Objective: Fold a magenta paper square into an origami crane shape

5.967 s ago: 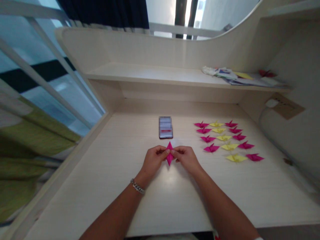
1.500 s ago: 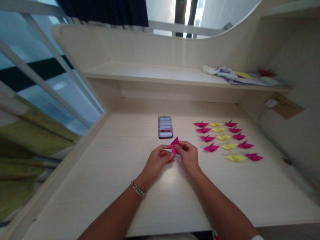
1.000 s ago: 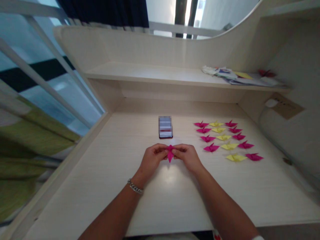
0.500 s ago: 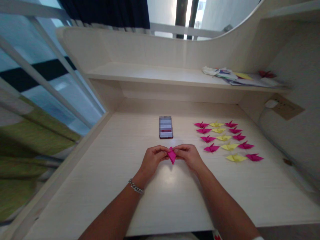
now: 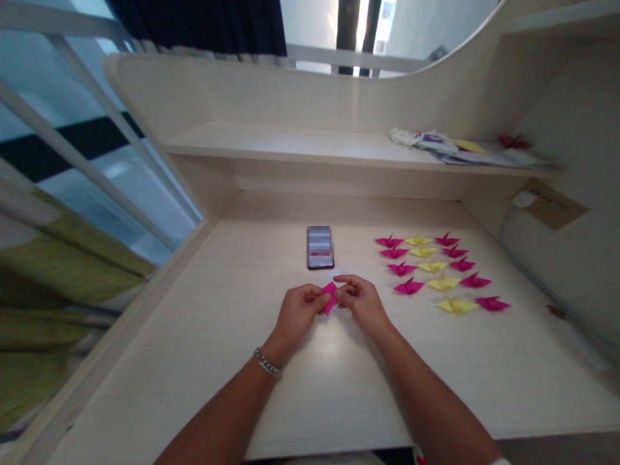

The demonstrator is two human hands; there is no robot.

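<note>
A small folded piece of pink paper (image 5: 329, 298) is pinched between my two hands, just above the desk. My left hand (image 5: 301, 311) grips its left side between thumb and fingers. On the right side, the thumb and a finger of my right hand (image 5: 361, 300) close on the paper, and the index finger reaches out over it. A phone (image 5: 320, 247) with a blurred screen lies flat just beyond my hands. To the right, rows of folded paper cranes rest on the desk, such as a pink crane (image 5: 409, 286) and a yellow crane (image 5: 456, 306).
The desk (image 5: 194, 361) runs back beneath a shelf (image 5: 285, 142). Papers (image 5: 465, 150) and a dark red folded piece (image 5: 514, 141) lie on that shelf. A plug and cable (image 5: 526, 198) sit at the right wall socket. White bed rails (image 5: 116, 135) stand on the left.
The pink paper has turned slightly, its lower point now shorter and further left. My right index finger has lifted and stretched out. The view has shifted a little.
</note>
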